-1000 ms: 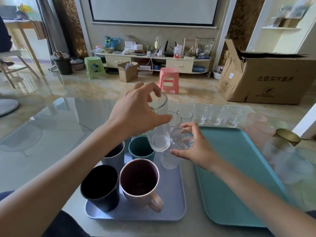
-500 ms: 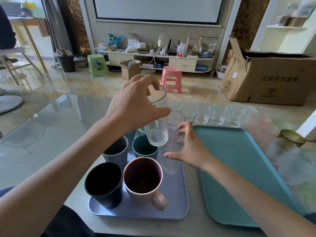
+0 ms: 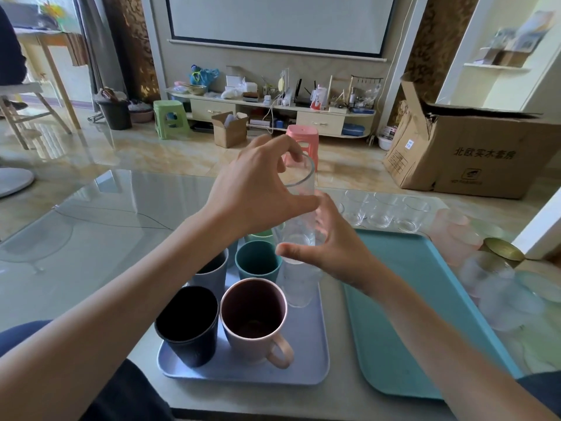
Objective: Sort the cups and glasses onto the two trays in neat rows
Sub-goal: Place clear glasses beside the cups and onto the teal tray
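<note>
My left hand [image 3: 258, 189] grips a tall clear glass [image 3: 300, 214] by its rim and holds it in the air above the lilac tray [image 3: 243, 375]. My right hand [image 3: 337, 250] is spread open around the lower part of that glass, with its thumb in front of the base. Another clear glass [image 3: 299, 287] stands on the lilac tray just below. On the same tray are a black cup [image 3: 188, 323], a pink mug [image 3: 255, 317], a teal cup [image 3: 258, 264], a grey cup [image 3: 212, 273] and a pale green cup [image 3: 264, 235]. The teal tray [image 3: 409, 314] on the right carries nothing.
A row of small clear glasses [image 3: 379, 211] stands on the glass table beyond the teal tray. Frosted pink glasses [image 3: 452, 235], a gold lid [image 3: 502, 249] and frosted clear glasses [image 3: 501, 290] crowd the table's right side. A cardboard box [image 3: 473, 153] sits on the floor behind.
My left hand has raised the tall glass. My right hand no longer holds the small glass and has opened and moved up beside the tall glass's base.
</note>
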`<state>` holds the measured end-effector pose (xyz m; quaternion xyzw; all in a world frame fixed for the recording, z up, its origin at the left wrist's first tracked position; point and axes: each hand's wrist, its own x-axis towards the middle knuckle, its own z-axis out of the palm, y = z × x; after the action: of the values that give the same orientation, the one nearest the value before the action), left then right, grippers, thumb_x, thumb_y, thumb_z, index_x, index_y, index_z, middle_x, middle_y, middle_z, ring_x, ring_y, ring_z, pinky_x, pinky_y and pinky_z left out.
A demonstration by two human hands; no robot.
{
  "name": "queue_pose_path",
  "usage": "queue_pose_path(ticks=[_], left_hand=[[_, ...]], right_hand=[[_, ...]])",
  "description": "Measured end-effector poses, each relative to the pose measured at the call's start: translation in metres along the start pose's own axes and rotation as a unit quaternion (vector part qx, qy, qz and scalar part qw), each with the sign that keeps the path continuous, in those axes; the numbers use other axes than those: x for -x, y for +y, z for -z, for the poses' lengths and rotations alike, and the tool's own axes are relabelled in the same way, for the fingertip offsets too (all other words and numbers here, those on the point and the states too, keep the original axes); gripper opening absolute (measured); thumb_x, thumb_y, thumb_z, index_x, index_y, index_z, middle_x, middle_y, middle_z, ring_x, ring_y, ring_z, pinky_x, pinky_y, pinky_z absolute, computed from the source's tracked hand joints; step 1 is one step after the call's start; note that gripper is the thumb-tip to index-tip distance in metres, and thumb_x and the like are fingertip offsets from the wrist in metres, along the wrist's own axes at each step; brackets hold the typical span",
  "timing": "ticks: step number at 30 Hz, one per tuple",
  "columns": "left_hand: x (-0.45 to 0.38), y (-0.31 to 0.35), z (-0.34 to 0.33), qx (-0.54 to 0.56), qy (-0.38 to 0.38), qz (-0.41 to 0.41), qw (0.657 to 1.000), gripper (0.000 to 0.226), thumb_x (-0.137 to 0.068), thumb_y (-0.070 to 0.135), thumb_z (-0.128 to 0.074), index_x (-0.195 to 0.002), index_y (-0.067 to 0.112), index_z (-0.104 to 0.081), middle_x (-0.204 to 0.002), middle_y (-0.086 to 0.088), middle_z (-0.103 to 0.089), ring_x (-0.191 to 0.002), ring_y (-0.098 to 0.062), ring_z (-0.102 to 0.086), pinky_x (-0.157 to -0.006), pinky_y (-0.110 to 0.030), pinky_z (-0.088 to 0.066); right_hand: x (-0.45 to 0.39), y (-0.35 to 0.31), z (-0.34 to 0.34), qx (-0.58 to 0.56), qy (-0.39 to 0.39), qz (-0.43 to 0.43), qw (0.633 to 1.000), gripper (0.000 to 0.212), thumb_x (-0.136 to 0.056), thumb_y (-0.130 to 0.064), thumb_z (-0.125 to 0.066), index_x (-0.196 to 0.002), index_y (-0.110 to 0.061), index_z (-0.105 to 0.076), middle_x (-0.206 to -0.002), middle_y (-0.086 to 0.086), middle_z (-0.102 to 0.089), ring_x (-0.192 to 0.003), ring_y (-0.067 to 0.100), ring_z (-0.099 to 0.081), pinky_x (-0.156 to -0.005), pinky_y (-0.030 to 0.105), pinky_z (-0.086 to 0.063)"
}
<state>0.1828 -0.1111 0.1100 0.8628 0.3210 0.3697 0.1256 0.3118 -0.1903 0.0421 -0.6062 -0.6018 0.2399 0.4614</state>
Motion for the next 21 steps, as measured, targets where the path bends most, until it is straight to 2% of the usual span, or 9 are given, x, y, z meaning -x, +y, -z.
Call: queue_pose_path(ticks=[3, 5, 7, 10, 11, 13, 16, 18, 21], left_hand=[[0.004, 0.000, -0.005, 0.020, -0.010, -0.018, 1.000, 0.052, -0.060, 0.051, -0.076, -0.105, 0.034, -0.055, -0.095, 0.013, -0.053, -0.073, 0.002, -0.051, -0.062, -0.026, -0.048], [0.006, 0.000, -0.004, 0.039, -0.039, -0.032, 0.998, 0.058, -0.061, 0.056, -0.075, -0.111, 0.037, -0.052, -0.097, 0.013, -0.054, -0.079, -0.005, -0.057, -0.066, -0.028, -0.052], [0.006, -0.005, 0.000, 0.102, -0.104, -0.024, 0.989, 0.068, -0.061, 0.065, -0.069, -0.118, 0.036, -0.048, -0.097, 0.015, -0.056, -0.083, -0.009, -0.061, -0.067, -0.028, -0.052], [0.005, -0.027, 0.007, 0.216, -0.157, 0.057, 0.962, 0.064, -0.068, 0.075, -0.051, -0.109, 0.025, -0.055, -0.089, 0.007, -0.062, -0.073, -0.013, -0.062, -0.062, -0.031, -0.050], [0.007, -0.035, 0.008, 0.203, -0.171, 0.084, 0.960, 0.064, -0.073, 0.073, -0.049, -0.102, 0.018, -0.059, -0.085, 0.003, -0.063, -0.068, -0.013, -0.060, -0.060, -0.032, -0.049], [0.012, -0.049, 0.007, 0.093, -0.216, 0.103, 0.966, 0.052, -0.079, 0.063, -0.053, -0.089, 0.013, -0.065, -0.077, 0.002, -0.064, -0.064, -0.011, -0.058, -0.058, -0.027, -0.047], [0.026, -0.061, -0.003, -0.120, -0.277, 0.034, 0.953, 0.033, -0.074, 0.059, -0.062, -0.083, 0.028, -0.066, -0.084, 0.011, -0.067, -0.075, -0.008, -0.060, -0.062, -0.025, -0.048], [0.036, -0.065, -0.012, -0.190, -0.291, 0.006, 0.938, 0.035, -0.071, 0.063, -0.062, -0.081, 0.030, -0.065, -0.085, 0.011, -0.067, -0.078, -0.010, -0.061, -0.060, -0.025, -0.044], [0.045, -0.070, -0.025, -0.237, -0.302, -0.018, 0.923, 0.040, -0.068, 0.065, -0.063, -0.081, 0.027, -0.068, -0.083, 0.008, -0.068, -0.081, -0.015, -0.062, -0.059, -0.025, -0.041]], right_hand=[[-0.004, -0.002, -0.010, -0.016, 0.042, 0.008, 0.999, 0.069, -0.062, -0.039, -0.084, -0.118, -0.024, -0.048, -0.119, -0.008, -0.061, -0.109, 0.012, -0.059, -0.094, 0.033, -0.049], [-0.001, -0.004, -0.010, -0.044, 0.064, 0.001, 0.997, 0.059, -0.063, -0.032, -0.085, -0.112, -0.024, -0.053, -0.110, -0.007, -0.064, -0.102, 0.012, -0.062, -0.089, 0.028, -0.052], [0.005, -0.005, -0.005, -0.085, 0.073, -0.016, 0.994, 0.053, -0.062, -0.027, -0.085, -0.105, -0.029, -0.054, -0.104, -0.008, -0.064, -0.097, 0.007, -0.064, -0.079, 0.019, -0.053], [0.019, -0.001, 0.005, -0.139, 0.068, -0.061, 0.986, 0.062, -0.056, -0.033, -0.081, -0.111, -0.027, -0.053, -0.103, 0.000, -0.065, -0.093, 0.011, -0.067, -0.075, 0.023, -0.052], [0.025, 0.003, 0.008, -0.155, 0.063, -0.073, 0.983, 0.063, -0.056, -0.031, -0.080, -0.112, -0.026, -0.053, -0.104, 0.001, -0.065, -0.094, 0.012, -0.067, -0.076, 0.024, -0.051], [0.039, 0.013, 0.012, -0.166, 0.057, -0.090, 0.980, 0.060, -0.054, -0.029, -0.081, -0.109, -0.027, -0.055, -0.105, 0.003, -0.065, -0.096, 0.016, -0.067, -0.079, 0.027, -0.052], [0.059, 0.032, 0.011, -0.165, 0.058, -0.110, 0.978, 0.071, -0.041, -0.044, -0.089, -0.103, -0.031, -0.059, -0.104, 0.004, -0.065, -0.097, 0.018, -0.068, -0.078, 0.027, -0.054], [0.069, 0.045, 0.003, -0.173, 0.068, -0.127, 0.974, 0.080, -0.031, -0.052, -0.091, -0.101, -0.032, -0.060, -0.102, 0.003, -0.066, -0.096, 0.016, -0.068, -0.077, 0.025, -0.054], [0.079, 0.057, -0.011, -0.199, 0.076, -0.141, 0.967, 0.081, -0.029, -0.051, -0.092, -0.101, -0.032, -0.060, -0.101, 0.003, -0.066, -0.094, 0.013, -0.068, -0.078, 0.025, -0.053]])
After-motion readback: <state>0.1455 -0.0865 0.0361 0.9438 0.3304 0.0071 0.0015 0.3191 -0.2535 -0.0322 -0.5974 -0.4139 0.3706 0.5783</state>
